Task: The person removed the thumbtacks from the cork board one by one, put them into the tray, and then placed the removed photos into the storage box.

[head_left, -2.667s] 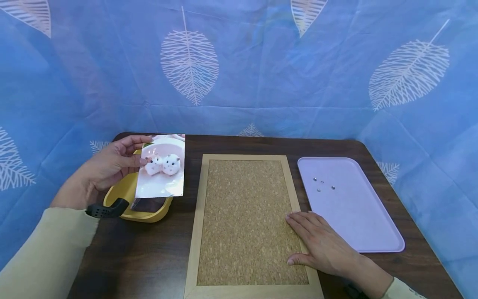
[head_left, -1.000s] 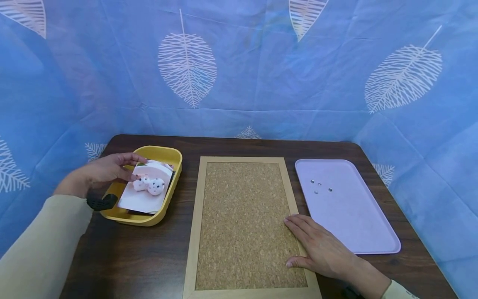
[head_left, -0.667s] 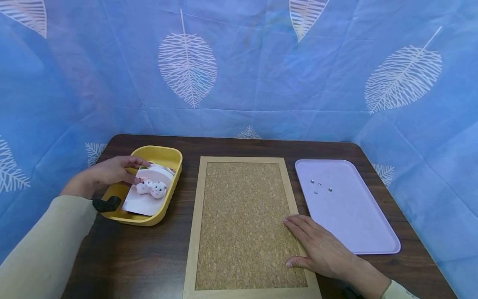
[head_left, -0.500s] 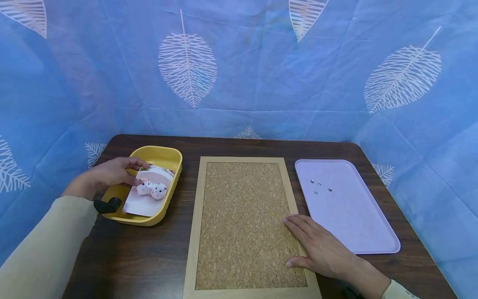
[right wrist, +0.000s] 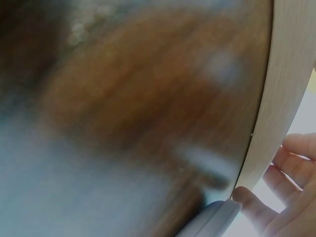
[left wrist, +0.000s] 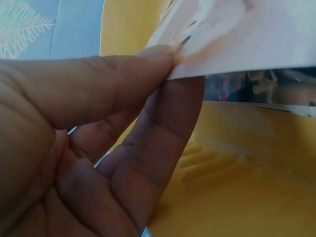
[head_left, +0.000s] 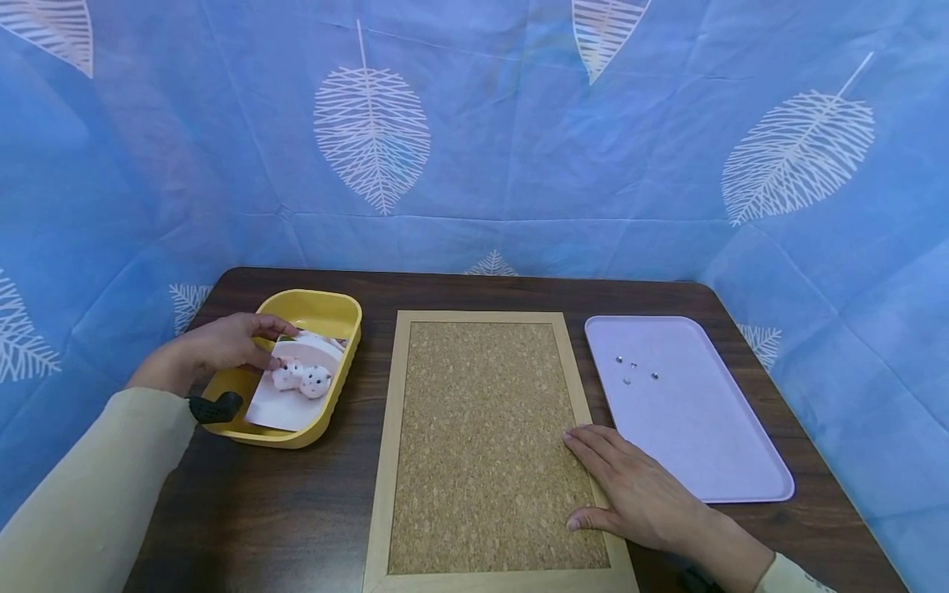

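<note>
My left hand (head_left: 222, 347) pinches the left edge of a glossy photo (head_left: 285, 408) of two white hamster-like figures, between thumb and fingers. The photo lies inside a yellow basket (head_left: 319, 306). In the left wrist view, another picture (left wrist: 279, 88) with a dark print shows beneath the photo. A cork board (head_left: 482, 428) with a pale wooden frame lies at the middle of the table. On the board's right frame edge rests my right hand (head_left: 638, 494), fingers extended and thumb spread. The right wrist view is mostly blurred; fingers (right wrist: 291, 192) touch the frame (right wrist: 284, 84).
A lilac tray (head_left: 712, 436) lies right of the board, with several small shiny pieces (head_left: 655, 375) on it. All stand on a dark wooden table (head_left: 274, 511). A blue leaf-patterned cloth (head_left: 474, 140) hangs around its back and sides.
My left hand has lowered the photo from above the yellow basket into it, then shifted slightly right, still pinching it. My right hand stays on the frame.
</note>
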The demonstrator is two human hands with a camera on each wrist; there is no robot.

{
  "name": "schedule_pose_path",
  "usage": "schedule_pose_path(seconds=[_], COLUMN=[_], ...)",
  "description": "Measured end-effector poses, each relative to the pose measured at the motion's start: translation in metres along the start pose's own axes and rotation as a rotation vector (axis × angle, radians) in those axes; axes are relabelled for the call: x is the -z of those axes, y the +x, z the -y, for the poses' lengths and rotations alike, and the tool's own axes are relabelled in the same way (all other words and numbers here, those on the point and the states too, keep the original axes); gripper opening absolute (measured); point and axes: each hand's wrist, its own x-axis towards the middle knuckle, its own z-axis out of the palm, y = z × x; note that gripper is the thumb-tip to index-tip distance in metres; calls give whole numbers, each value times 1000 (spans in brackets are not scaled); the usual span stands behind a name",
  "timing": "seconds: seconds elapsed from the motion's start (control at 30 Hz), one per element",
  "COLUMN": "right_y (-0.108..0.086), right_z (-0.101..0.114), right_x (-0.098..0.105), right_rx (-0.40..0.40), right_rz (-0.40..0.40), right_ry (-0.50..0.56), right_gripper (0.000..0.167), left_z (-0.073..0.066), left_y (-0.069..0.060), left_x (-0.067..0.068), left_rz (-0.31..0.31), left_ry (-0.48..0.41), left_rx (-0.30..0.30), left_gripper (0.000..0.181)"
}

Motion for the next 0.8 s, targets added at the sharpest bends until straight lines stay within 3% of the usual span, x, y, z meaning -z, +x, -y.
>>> schedule_pose_path(seconds=[0.47,0.8], right_y=[1,0], right_z=[-1,0], right_x=[0,0], right_rx=[-28,-29], right_rz=[46,44], right_ry=[28,27], right_gripper=[95,95], left_z=[-2,-12], left_y=[-1,-8], left_x=[1,-2], left_rz=[-10,-66], left_ry=[33,81], left_rx=[17,86], left_gripper=[62,63])
